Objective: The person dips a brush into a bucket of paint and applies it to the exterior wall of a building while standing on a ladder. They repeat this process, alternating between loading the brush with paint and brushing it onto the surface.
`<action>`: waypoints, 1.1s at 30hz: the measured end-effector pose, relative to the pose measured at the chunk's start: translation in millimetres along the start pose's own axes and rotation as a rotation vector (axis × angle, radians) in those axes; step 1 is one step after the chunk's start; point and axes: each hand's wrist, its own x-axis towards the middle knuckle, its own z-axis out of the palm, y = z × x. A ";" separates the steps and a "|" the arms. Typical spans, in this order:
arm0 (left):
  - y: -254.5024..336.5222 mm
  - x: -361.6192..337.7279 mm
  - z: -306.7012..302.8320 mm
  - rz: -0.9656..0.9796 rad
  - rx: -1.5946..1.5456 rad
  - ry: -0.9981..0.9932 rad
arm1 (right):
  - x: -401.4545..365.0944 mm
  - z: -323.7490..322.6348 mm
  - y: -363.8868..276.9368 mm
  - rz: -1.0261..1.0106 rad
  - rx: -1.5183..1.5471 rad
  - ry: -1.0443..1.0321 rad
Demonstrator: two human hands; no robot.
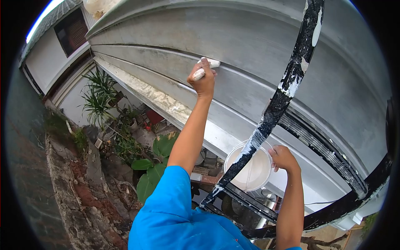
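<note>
My left hand (203, 81) is closed around a paint-covered paintbrush (213, 63), its white handle end showing below my fingers. The brush touches the raised moulding line of the grey wall (246, 50). My right hand (284, 158) grips the rim of a white paint bucket (260, 173) on its right side. Pale, whitish paint lies inside the bucket, with a thin handle or stick across it. A black ladder rail (277, 104) splashed with white paint passes in front of the bucket and hides part of it.
More ladder rungs (321, 146) cross at the right. A pale ledge (158, 98) runs along the wall's foot. Far below are potted plants (100, 93), broad green leaves (152, 179) and a rough brick wall (79, 191). A white building (50, 58) stands at the left.
</note>
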 end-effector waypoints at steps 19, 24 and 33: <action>-32.7 67.1 -54.0 0.099 0.103 0.046 | -3.1 1.9 0.6 -0.004 -0.013 -0.014; -6.4 63.0 -43.4 0.589 0.483 0.034 | -1.9 -0.1 0.3 -0.021 -0.015 -0.009; 79.7 -95.6 35.4 0.823 -0.101 -0.647 | -4.0 0.0 -2.9 0.034 -0.012 0.013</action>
